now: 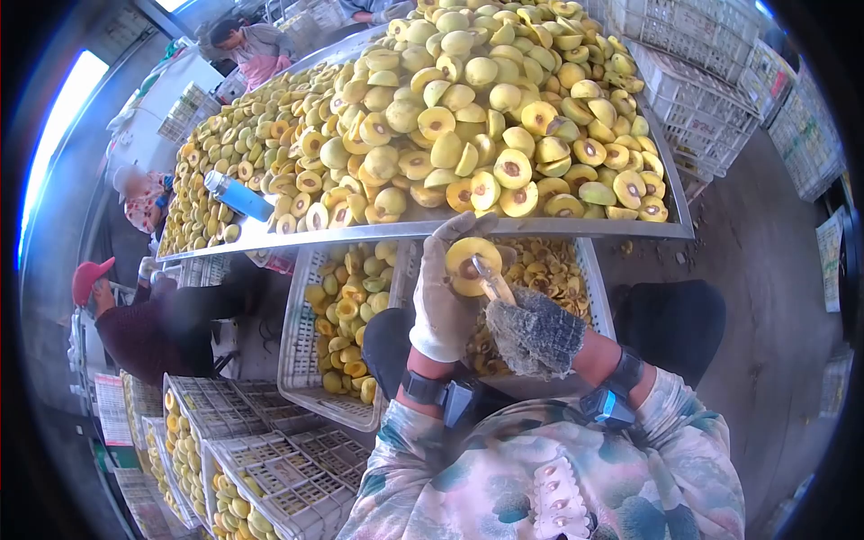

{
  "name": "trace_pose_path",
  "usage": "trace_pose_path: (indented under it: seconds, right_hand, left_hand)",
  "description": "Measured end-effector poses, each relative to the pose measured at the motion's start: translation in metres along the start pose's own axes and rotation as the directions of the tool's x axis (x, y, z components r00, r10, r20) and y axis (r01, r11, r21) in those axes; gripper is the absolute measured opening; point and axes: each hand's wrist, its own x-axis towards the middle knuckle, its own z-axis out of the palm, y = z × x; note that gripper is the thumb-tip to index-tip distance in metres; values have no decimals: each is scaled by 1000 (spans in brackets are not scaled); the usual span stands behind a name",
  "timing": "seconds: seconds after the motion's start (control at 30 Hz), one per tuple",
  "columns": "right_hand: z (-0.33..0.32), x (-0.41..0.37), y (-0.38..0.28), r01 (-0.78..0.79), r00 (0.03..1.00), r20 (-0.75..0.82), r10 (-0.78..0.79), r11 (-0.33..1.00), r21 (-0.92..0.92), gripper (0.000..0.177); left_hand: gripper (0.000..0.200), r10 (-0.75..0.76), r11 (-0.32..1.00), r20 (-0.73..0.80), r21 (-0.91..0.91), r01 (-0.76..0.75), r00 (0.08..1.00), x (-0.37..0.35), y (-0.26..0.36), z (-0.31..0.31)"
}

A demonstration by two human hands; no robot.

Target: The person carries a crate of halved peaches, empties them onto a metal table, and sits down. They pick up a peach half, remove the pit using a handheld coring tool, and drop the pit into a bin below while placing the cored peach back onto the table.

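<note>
My left hand (441, 292), in a pale glove, holds a halved yellow fruit (468, 263) upright with its cut face towards me. My right hand (537, 331), in a grey fuzzy glove, is closed round the handle of a pitting tool (492, 281). The tool's metal tip touches the middle of the fruit's cut face. Both hands are just below the front edge of a metal table (558, 229) heaped with halved fruit (423, 117). Beneath them, a crate (598, 297) holds small brownish-yellow pieces.
A white crate (290, 351) of halved fruit stands left of my knees. More crates (288, 477) are stacked at lower left and upper right (697, 103). A blue bottle (241, 198) lies on the fruit. A co-worker in a red cap (92, 277) sits at left; other people are beyond the table.
</note>
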Motion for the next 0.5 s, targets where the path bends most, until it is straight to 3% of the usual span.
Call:
trace_pose_path:
  seconds: [0.07, 0.13, 0.27, 0.33, 0.37, 0.4, 0.43, 0.5]
  right_hand:
    - [0, 0, 1, -25, 1000, -17, 26, 998, 60, 14]
    - [-7, 1, 2, 11, 989, 144, -38, 982, 186, 15]
    - [-4, -1, 3, 38, 999, -11, -38, 999, 38, 15]
    - [-4, 0, 0, -43, 997, -59, 47, 996, 72, 15]
    - [-3, 0, 0, -41, 997, -60, 46, 997, 71, 15]
    - [-1, 0, 0, -37, 991, -136, 18, 990, -136, 15]
    - [0, 0, 0, -47, 978, -205, -24, 940, -337, 14]
    - [3, -4, -5, -47, 979, -201, -43, 906, -421, 18]
  left_hand:
    - [52, 5, 999, -5, 42, -5, 1000, 0, -2, 0]
    - [54, 79, 984, 17, 159, -80, 997, 2, -6, -3]
    - [50, 176, 964, 25, 198, -177, 984, 2, -18, -3]
    - [49, 355, 685, -31, 689, -237, 934, 4, -24, -11]
    - [49, 355, 685, -30, 688, -238, 934, 3, -22, -6]
    - [48, 260, 873, -121, 453, -180, 958, 1, -18, 1]
    - [47, 140, 979, -180, 175, -109, 974, -1, -16, 6]
    - [46, 175, 966, -181, 223, -133, 968, -3, -17, 10]
